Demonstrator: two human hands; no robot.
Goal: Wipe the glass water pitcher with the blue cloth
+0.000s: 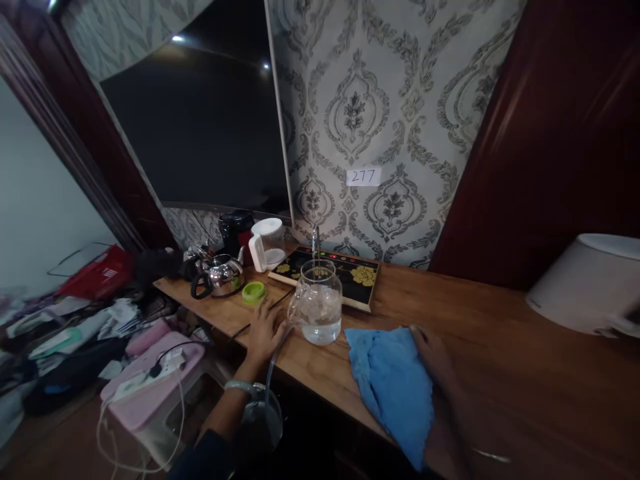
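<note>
Blue cloth [395,387] is lying under the right hand [437,363], fingers pressing flat, while the left hand [264,331] is resting spread beside the glass pitcher [320,307].

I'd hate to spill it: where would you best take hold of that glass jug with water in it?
By its handle, I think. The glass jug stands upright on the wooden counter, its handle on the side facing the left hand, which lies flat beside it. Come from that side and keep it level; the round glass body looks slippery, and the blue cloth lies on the other side.
</note>
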